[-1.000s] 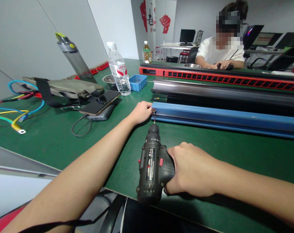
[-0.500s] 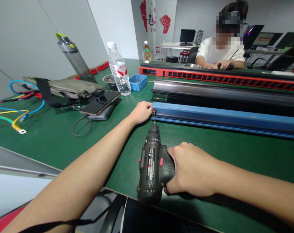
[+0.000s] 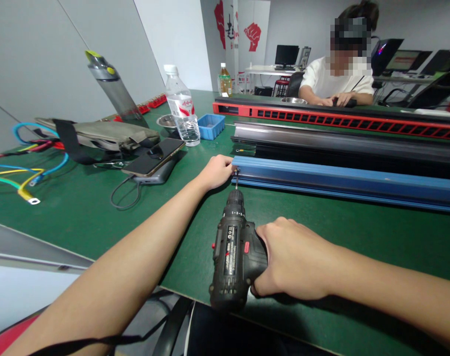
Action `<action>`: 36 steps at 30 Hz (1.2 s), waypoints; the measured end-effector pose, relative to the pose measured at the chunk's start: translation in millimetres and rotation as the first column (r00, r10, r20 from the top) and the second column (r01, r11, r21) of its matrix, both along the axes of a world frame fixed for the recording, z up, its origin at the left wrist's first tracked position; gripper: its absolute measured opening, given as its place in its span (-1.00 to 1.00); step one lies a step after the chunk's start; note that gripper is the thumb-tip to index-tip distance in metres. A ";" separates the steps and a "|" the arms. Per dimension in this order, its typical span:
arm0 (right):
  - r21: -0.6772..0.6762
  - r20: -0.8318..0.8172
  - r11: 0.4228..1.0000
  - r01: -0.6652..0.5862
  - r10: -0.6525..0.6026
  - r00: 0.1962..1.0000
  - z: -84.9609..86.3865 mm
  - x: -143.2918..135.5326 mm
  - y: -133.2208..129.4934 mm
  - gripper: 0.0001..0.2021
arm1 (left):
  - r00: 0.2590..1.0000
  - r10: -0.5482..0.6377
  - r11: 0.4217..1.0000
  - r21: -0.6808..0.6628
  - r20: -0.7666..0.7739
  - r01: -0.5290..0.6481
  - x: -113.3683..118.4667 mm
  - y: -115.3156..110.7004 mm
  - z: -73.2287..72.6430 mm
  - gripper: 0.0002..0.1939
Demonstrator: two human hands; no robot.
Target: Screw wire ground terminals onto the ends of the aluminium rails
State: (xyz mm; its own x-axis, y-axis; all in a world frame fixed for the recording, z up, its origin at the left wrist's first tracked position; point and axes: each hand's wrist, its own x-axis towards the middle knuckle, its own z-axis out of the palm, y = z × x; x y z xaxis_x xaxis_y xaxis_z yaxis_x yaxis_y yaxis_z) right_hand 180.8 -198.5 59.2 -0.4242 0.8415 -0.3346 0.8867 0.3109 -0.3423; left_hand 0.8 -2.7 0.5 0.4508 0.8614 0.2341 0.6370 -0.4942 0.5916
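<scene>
My right hand (image 3: 293, 259) is wrapped round the grip of a black power drill (image 3: 230, 257), which lies sideways and points away from me. The drill's thin bit reaches the left end of a long blue metal profile (image 3: 339, 180), where a small dark piece shows at the tip. My left hand (image 3: 219, 172) holds that same end of the blue profile, fingers closed against it and fingertips partly hidden. Behind the blue profile lies a dark grey profile (image 3: 321, 138), with a small yellow ring terminal (image 3: 242, 150) near its left end.
Left on the green table (image 3: 99, 227) are a phone (image 3: 154, 157), a grey bag (image 3: 99, 133), cables, a water bottle (image 3: 183, 109) and a blue tray (image 3: 211, 127). A red slotted rail (image 3: 321, 117) lies farther back. A person (image 3: 336, 74) sits opposite.
</scene>
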 end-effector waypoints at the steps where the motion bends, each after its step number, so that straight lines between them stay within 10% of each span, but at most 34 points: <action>1: 0.001 -0.003 1.000 0.004 -0.004 1.000 0.1 -0.1 0.2 -0.70 | 1.000 0.001 1.000 0.000 0.001 -0.001 0.0 0.0 0.0 -0.63; 36: 0.002 -0.019 1.000 -0.006 0.006 1.000 0.9 0.0 -0.1 -0.71 | 1.000 -0.009 1.000 0.012 0.002 0.009 0.1 0.0 0.1 -0.62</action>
